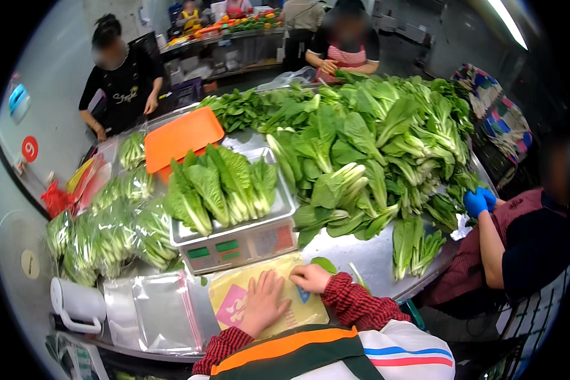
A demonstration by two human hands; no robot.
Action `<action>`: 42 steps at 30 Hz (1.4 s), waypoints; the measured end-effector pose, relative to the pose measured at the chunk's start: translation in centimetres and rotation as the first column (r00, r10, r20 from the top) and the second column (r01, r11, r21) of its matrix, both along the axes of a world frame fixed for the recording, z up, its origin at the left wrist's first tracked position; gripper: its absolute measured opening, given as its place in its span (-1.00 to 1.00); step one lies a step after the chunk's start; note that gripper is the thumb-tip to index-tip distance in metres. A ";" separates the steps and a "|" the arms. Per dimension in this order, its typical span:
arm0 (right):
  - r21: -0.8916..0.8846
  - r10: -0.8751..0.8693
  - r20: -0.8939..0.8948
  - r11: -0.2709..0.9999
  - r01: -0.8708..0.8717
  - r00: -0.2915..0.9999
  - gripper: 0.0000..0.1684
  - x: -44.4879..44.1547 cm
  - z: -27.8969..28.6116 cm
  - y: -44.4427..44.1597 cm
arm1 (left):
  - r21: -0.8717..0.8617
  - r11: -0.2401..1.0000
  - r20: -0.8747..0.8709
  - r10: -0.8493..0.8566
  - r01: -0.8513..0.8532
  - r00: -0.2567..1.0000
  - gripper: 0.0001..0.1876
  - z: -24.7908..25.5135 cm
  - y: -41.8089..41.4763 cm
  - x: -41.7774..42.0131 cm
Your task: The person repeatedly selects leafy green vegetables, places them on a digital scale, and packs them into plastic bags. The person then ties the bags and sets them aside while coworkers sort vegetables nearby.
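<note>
My left hand (263, 301) lies flat, fingers spread, on a yellow printed sheet (218, 289) at the table's near edge. At the sheet's upper right corner rests my right hand (311, 278), its fingers curled; whether it pinches the sheet is unclear. Just beyond stands a digital scale (240, 249) bearing a metal tray (285, 202) of leafy green heads (213, 185). Left of the sheet lies a stack of clear plastic bags (164, 308). A loose green leaf (324, 264) lies above my right hand.
Bagged greens (109, 237) and a white mug (78, 304) are at left. An orange lid (185, 137) leans behind the scale. Piled greens (361, 142) cover the table's far right. A co-worker's blue-gloved hands (479, 201) work at right; two people stand across the table.
</note>
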State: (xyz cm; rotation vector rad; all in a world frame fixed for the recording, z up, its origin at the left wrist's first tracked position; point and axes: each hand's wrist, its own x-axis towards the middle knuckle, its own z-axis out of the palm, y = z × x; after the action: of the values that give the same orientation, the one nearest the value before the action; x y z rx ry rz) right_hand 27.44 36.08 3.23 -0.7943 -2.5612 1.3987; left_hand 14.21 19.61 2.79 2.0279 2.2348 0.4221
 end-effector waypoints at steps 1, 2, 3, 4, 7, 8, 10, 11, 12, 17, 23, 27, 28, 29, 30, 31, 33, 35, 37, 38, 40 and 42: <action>-0.011 0.015 -0.028 1.000 -0.015 1.000 -0.76 -0.3 0.8 0.4 | -0.048 0.999 0.053 0.010 -0.008 0.999 -0.29 0.3 0.0 0.0; -0.159 -0.011 -0.061 0.987 0.001 0.998 -0.75 -0.4 1.9 1.0 | -0.046 0.999 0.092 0.010 -0.006 0.996 -0.29 0.6 -0.1 -0.2; -0.324 -0.059 -0.059 0.945 0.037 0.996 -0.74 -0.8 3.0 1.6 | -0.012 1.000 0.137 0.001 0.001 0.991 -0.28 1.1 -0.2 -0.5; -0.326 -0.108 -0.167 0.944 0.049 0.980 -0.74 -1.5 4.1 2.3 | 0.006 1.000 0.261 0.007 -0.008 0.965 -0.24 1.6 -0.3 -1.0; 0.067 -0.105 -0.366 0.988 0.138 0.925 -0.72 -4.3 7.8 6.9 | 0.184 0.926 0.690 0.117 -0.329 0.714 -0.19 3.7 -0.8 -4.6; 0.023 -0.103 -0.313 0.993 0.116 0.944 -0.67 -5.6 8.9 8.8 | 0.273 0.882 0.636 0.134 -0.384 0.760 -0.18 4.6 -1.0 -6.8; -0.137 -0.151 -0.199 0.983 0.125 0.968 -0.51 -8.6 10.8 12.3 | 0.372 0.697 0.833 0.041 -0.613 0.552 -0.28 6.3 -0.6 -11.5; -0.278 -0.170 -0.127 0.952 0.129 0.977 -0.41 -9.9 11.5 13.8 | 0.359 0.607 0.896 -0.011 -0.709 0.444 -0.34 7.1 0.0 -14.1; -0.361 -0.143 0.013 0.922 0.138 0.990 -0.31 -11.2 12.3 15.3 | 0.261 0.587 0.907 0.124 -0.767 0.403 -0.36 7.9 0.3 -16.8; -0.048 -0.011 0.467 0.998 0.038 0.884 0.07 -18.0 14.4 16.4 | -0.348 0.728 0.901 0.434 -0.590 0.003 -0.27 9.7 4.7 -23.2; 0.197 0.060 0.366 0.970 -0.140 0.929 -0.16 -23.6 13.9 10.6 | -0.054 0.772 0.986 0.143 -0.634 0.091 -0.51 9.0 12.1 -19.2; -0.236 0.214 -0.299 0.928 -0.289 0.930 -0.50 -18.4 13.0 7.4 | 0.248 0.708 0.969 -0.173 -0.661 0.178 -0.54 8.1 8.0 -15.8; -0.314 0.203 -0.313 0.900 -0.303 0.928 -0.50 -16.5 12.5 6.2 | 0.300 0.708 0.954 -0.200 -0.639 0.226 -0.50 7.5 6.0 -14.6; -0.381 0.219 -0.374 0.850 -0.365 0.901 -0.49 -14.7 12.0 4.8 | 0.521 0.657 0.826 -0.227 -0.545 0.517 -0.48 6.8 4.1 -13.6; -0.291 0.177 -0.358 0.912 -0.290 0.917 -0.50 -13.1 11.1 2.9 | 0.642 0.597 0.652 -0.095 -0.481 0.752 -0.47 6.0 2.1 -12.7; -0.178 0.165 -0.389 0.952 -0.250 0.906 -0.50 -11.7 10.1 0.9 | 0.515 0.659 0.737 -0.015 -0.548 0.675 -0.47 5.4 -0.2 -11.3; -0.224 0.211 -0.288 0.933 -0.280 0.934 -0.52 -10.2 8.2 -2.7 | 0.022 0.824 0.978 0.100 -0.567 0.184 -0.40 4.8 -3.9 -9.2; -0.448 0.317 -0.022 0.845 -0.293 0.948 -0.55 -9.4 6.7 -5.1 | -0.312 0.831 0.949 0.297 -0.460 -0.106 -0.32 5.9 -6.4 -7.9; -0.466 0.332 -0.218 0.790 -0.397 0.918 -0.54 -9.4 5.7 -7.7 | -0.022 0.867 0.743 0.348 -0.499 0.572 -0.26 8.3 -8.1 -7.4; -0.286 0.465 -0.288 0.793 -0.538 0.837 -0.50 -9.2 5.3 -8.0 | 0.130 0.911 0.593 0.245 -0.392 0.767 -0.29 9.6 -9.0 -7.5; -0.088 0.512 -0.326 0.820 -0.565 0.794 -0.49 -9.5 4.3 -8.5 | 0.146 0.952 0.372 0.199 -0.269 0.907 -0.36 11.0 -9.6 -7.1; 0.037 0.522 -0.272 0.845 -0.533 0.809 -0.47 -9.6 2.6 -8.2 | 0.095 0.952 0.324 0.248 -0.292 0.913 -0.49 10.7 -9.6 -6.2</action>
State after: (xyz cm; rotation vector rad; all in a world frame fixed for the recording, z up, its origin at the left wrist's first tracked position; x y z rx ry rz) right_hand 17.88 27.91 5.84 0.1450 -2.6352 1.5591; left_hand 7.96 10.01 13.51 1.5683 2.3412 0.8813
